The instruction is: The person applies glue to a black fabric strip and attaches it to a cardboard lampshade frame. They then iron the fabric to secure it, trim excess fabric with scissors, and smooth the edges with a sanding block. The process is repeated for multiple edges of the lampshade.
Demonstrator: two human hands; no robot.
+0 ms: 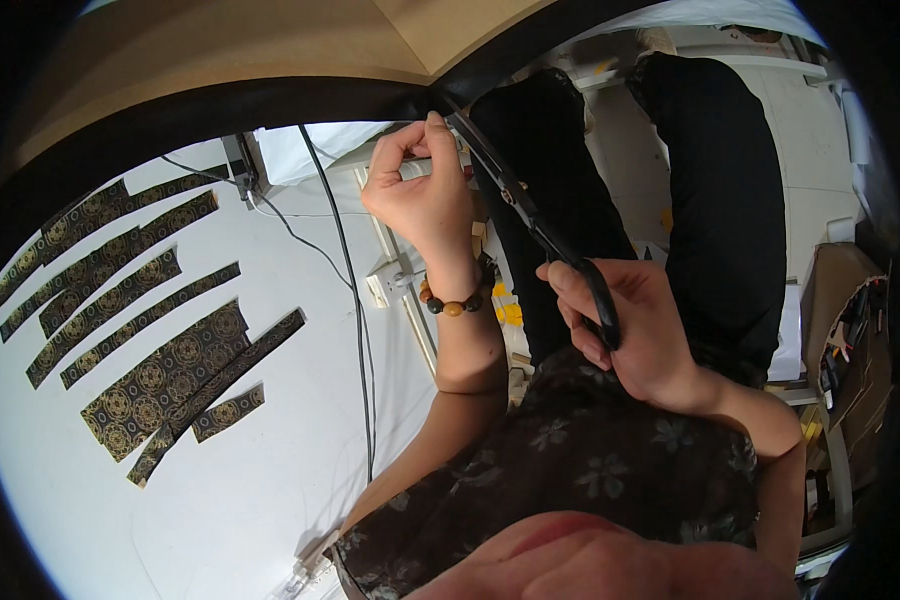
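Note:
A large beige board or box (270,55) with a black edging (260,112) spans the top of the view, its corner near the middle. My left hand (420,195) is raised to that corner, thumb and index finger pinched at the black edging. What lies between the fingertips is mostly hidden. In my right hand (640,325) is a pair of scissors (523,203) with black handles. Their blades slant up and left, the tips at the edging's corner, just beside my left fingertips. Whether the blades touch the material cannot be made out.
On the white table (240,510) at left lie several patterned black-and-gold strips (170,385). Black cables (350,260) run across it, near a white socket (385,285). My legs in black trousers (725,200) are beneath the board. An open cardboard box (855,335) stands at right.

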